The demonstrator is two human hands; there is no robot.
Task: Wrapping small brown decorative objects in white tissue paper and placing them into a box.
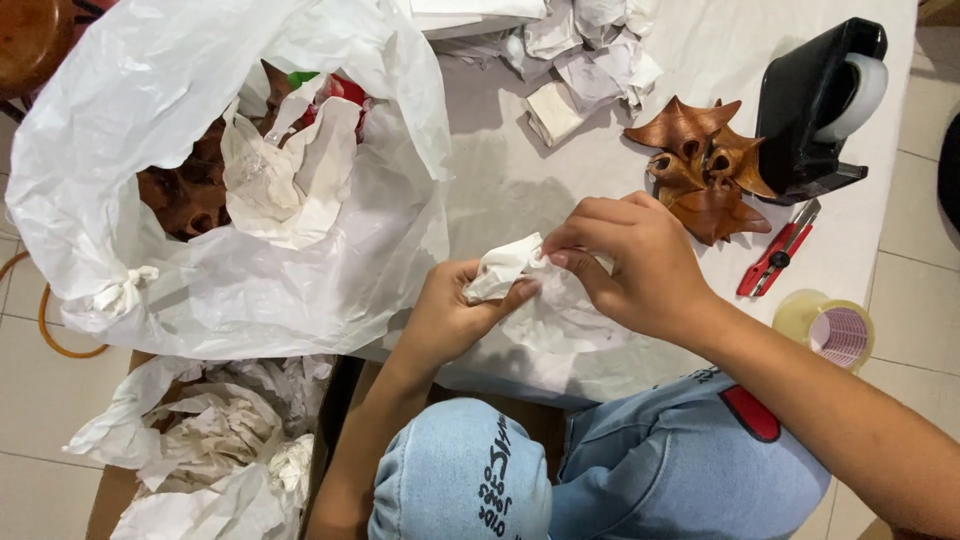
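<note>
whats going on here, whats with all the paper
A person sits at a white table, both hands on a crumpled piece of white paper. The left hand grips it from below; the right hand pinches it from above. Brown carved wooden pieces lie beside a black tape dispenser and a red box cutter. A big white plastic bag holds more paper and brown pieces.

White tissue paper (510,265), brown wood carvings (703,170), red cutter (778,262), blk dispenser (812,105).
</note>
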